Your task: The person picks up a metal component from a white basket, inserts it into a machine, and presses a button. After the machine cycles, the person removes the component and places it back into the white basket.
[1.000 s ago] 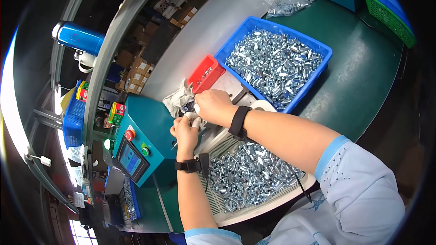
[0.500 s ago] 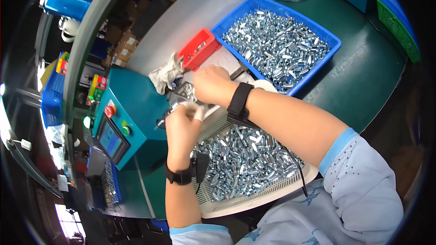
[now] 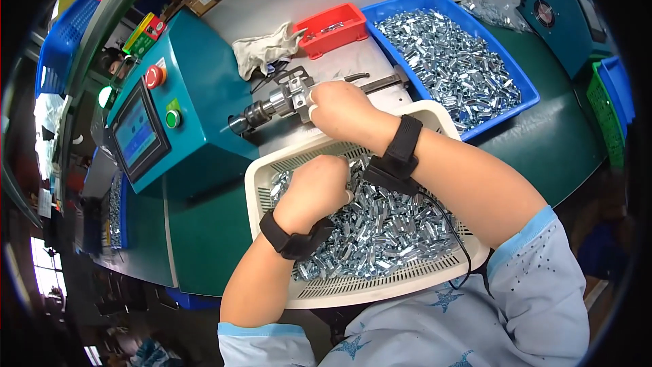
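Note:
My left hand [image 3: 316, 189] is over the white basket [image 3: 252, 190], its fingers curled down at the shiny metal pieces [image 3: 380, 231]. Whatever those fingers hold is hidden beneath the hand. My right hand [image 3: 341, 110] is closed beside the metal clamp block [image 3: 296, 90] of a bench machine. Its fingertips are turned away, so I cannot make out what they grip. A metal chuck [image 3: 261, 113] points from the teal machine housing [image 3: 210, 81] toward the clamp block. Black bands circle both my wrists.
A blue tray [image 3: 533, 100] of similar metal pieces stands at the back right. Behind the clamp are a red bin [image 3: 331, 39] with a few pieces and a crumpled white glove [image 3: 261, 51]. The machine's screen [image 3: 139, 129] and buttons face left. A cable hangs from my right wrist.
My left hand has gone from beside the chuck down into the white basket. My right hand stays near the clamp block. The whole view has shifted, showing more of the basket.

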`<state>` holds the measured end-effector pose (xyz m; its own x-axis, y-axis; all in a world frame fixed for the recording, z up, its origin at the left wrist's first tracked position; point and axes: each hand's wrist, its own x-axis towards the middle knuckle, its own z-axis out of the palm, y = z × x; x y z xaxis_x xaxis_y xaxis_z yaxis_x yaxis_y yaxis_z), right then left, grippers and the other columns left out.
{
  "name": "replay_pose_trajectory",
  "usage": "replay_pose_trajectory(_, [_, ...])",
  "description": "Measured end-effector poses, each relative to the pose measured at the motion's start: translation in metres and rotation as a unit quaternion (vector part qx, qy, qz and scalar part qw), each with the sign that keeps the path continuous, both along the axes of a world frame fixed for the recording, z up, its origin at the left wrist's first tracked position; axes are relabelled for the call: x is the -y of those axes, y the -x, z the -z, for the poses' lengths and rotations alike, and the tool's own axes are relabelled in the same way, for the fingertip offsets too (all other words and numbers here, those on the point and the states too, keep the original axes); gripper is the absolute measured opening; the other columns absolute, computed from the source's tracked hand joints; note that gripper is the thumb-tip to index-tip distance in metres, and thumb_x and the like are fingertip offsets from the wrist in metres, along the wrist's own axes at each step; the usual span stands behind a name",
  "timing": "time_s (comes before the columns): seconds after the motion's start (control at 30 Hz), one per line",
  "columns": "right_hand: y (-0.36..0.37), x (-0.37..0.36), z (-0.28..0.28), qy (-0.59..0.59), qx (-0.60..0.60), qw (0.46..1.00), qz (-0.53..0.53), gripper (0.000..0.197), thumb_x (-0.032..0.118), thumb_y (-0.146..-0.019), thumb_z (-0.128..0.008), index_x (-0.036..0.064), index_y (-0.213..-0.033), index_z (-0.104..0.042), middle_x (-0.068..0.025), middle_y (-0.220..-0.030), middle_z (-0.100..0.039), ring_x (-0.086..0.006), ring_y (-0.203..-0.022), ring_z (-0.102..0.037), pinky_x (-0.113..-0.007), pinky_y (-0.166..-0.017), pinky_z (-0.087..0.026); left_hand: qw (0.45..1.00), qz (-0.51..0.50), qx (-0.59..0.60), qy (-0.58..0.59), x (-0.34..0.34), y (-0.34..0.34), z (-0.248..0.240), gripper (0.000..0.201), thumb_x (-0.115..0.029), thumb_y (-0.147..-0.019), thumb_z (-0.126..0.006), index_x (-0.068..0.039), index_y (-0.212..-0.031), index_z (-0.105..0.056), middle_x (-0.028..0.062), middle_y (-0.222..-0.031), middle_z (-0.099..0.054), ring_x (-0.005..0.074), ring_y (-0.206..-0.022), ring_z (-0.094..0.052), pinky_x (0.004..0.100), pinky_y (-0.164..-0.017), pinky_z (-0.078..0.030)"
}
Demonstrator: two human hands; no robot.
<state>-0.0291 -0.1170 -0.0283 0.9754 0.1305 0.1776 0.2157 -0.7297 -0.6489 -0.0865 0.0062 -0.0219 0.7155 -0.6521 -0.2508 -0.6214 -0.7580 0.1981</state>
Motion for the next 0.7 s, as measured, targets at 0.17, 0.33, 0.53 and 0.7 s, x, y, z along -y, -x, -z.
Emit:
replay_pose_trajectory(0.17, [0.002,0.001,0.004,-0.026,0.018,0.999,0.002,0.022,0.013,-0.069,-0.049,-0.0006,-0.078,-0.064,-0.0239,-0.081,-0.061,-0.0383,-0.081,-0.059,-0.045,-0.077,-0.045,0.996,0.016,-0.007,0.092,0.001,0.001,0.001,0.018,-0.008,-0.064,-0.065,0.001,-0.076,-0.057,0.0197,-0.073,-0.059,0.0355,-0.074,-0.057,0.0413,-0.068,-0.045])
replay_pose_trajectory(0.33, [0.001,0.002,0.003,-0.047,0.016,0.999,0.006,0.021,0.014,-0.07,-0.049,-0.0004,-0.075,-0.063,-0.0236,-0.079,-0.06,-0.0388,-0.08,-0.058,-0.046,-0.077,-0.044,0.99,0.015,0.003,0.14,0.001,0.0,0.002,0.015,-0.003,-0.063,-0.057,0.004,-0.077,-0.054,0.0225,-0.072,-0.059,0.0374,-0.076,-0.059,0.0446,-0.069,-0.046])
replay_pose_trajectory(0.53, [0.001,-0.001,0.001,-0.011,0.013,1.0,0.012,0.02,0.014,-0.071,-0.049,0.0005,-0.075,-0.063,-0.0234,-0.078,-0.06,-0.0391,-0.08,-0.058,-0.046,-0.076,-0.044,0.978,-0.009,-0.002,0.207,0.001,-0.005,-0.001,0.016,-0.002,-0.066,-0.055,0.005,-0.08,-0.054,0.0244,-0.075,-0.059,0.0382,-0.078,-0.058,0.0451,-0.071,-0.046])
replay_pose_trajectory(0.7, [-0.003,0.002,-0.001,-0.019,0.023,1.0,-0.01,0.02,0.017,-0.074,-0.051,0.0016,-0.077,-0.063,-0.0229,-0.078,-0.061,-0.0385,-0.08,-0.058,-0.046,-0.075,-0.044,0.961,-0.005,-0.006,0.278,-0.005,-0.013,0.002,0.019,-0.005,-0.067,-0.061,0.005,-0.082,-0.056,0.0207,-0.074,-0.06,0.0352,-0.075,-0.059,0.0414,-0.068,-0.046])
